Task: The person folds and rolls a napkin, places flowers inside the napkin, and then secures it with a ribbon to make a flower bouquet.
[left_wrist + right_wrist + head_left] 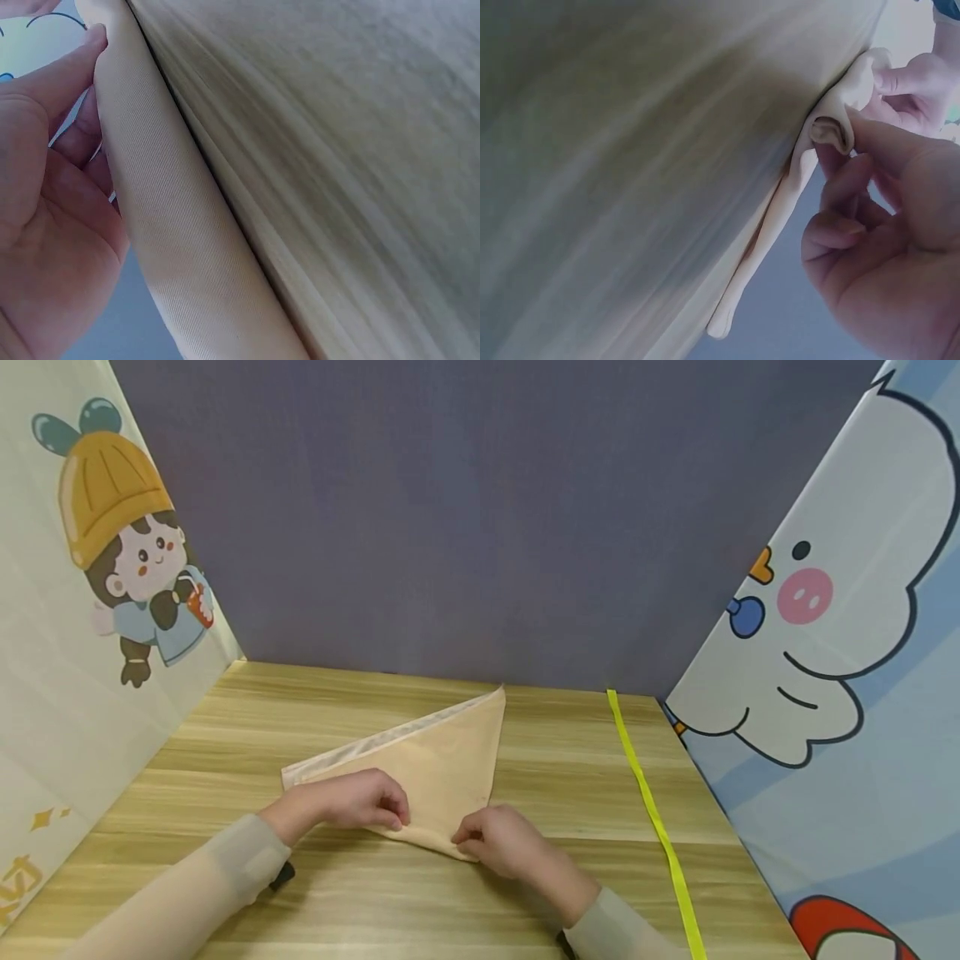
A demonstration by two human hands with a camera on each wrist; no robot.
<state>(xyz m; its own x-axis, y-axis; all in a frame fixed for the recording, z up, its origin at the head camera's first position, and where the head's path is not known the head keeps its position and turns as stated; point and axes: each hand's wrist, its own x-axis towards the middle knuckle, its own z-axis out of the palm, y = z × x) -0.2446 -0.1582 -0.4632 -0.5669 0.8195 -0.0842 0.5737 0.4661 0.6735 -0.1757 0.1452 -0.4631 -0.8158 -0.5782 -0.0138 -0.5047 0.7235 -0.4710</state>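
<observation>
A beige cloth lies on the table, its far point toward the back wall and a whitish strip along its far left edge. My left hand reaches across it and pinches the near edge. In the left wrist view that edge is a rounded fold, with the thumb against one side and fingers partly hidden behind. At the near right corner my right hand grips the cloth between thumb and fingers. The right wrist view shows the rolled end of the fold at those fingertips.
A yellow strip runs front to back along the right of the wooden table. A grey wall stands behind, with a cartoon-printed panel at left and another panel at right.
</observation>
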